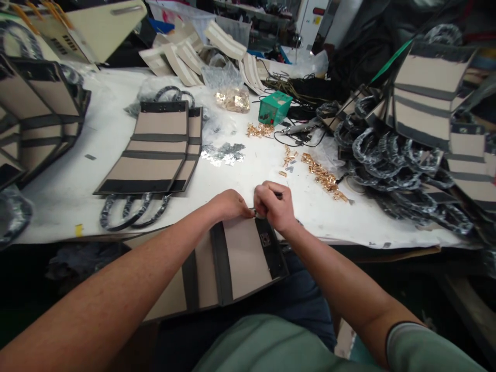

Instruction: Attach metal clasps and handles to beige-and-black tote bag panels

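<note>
A beige and dark grey bag panel (248, 258) lies across my lap, its upper end against the table's front edge. A small metal plate (265, 238) shows on its black band. My left hand (231, 204) is closed at the panel's top edge, with thumb and fingertips pressed together there. Just to the right, my right hand (277, 204) is curled into a fist around something with a dark end, mostly hidden by the fingers. Both hands nearly meet at the panel's corner, and what lies between the fingertips is too small to make out.
More bag panels with wrapped handles (158, 139) lie left on the white table (232, 181). At right is a pile of wrapped handles (387, 150). Gold metal pieces (323, 173), silver plates (223, 154), a green box (274, 107) and a corded tool (298, 129) sit ahead.
</note>
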A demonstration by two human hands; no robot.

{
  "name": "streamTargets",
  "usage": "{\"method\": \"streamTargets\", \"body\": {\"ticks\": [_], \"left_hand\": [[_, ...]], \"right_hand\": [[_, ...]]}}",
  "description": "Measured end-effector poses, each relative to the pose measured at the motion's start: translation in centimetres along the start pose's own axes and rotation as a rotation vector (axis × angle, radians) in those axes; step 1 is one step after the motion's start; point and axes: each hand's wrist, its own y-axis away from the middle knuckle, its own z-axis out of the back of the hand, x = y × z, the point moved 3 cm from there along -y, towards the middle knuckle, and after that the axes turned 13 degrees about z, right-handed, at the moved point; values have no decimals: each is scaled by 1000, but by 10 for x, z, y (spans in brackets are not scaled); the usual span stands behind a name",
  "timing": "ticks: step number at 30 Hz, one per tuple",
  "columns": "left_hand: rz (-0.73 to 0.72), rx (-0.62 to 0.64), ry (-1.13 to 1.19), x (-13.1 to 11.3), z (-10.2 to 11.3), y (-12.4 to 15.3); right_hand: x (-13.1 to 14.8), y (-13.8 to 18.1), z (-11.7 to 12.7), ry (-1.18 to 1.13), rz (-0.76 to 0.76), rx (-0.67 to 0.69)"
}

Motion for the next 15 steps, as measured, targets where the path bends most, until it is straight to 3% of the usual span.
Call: {"method": "streamTargets", "body": {"ticks": [6,12,15], "left_hand": [[-12,2,-36,3,-2,-5],[5,-2,17,6,-3,-5],[-64,-41,80,6,-3,-7]], "right_hand": [[-1,-2,3,-37,67,-27],[-15,3,0,-11,-31,0],[-10,4,-5,12,-2,32]]}}
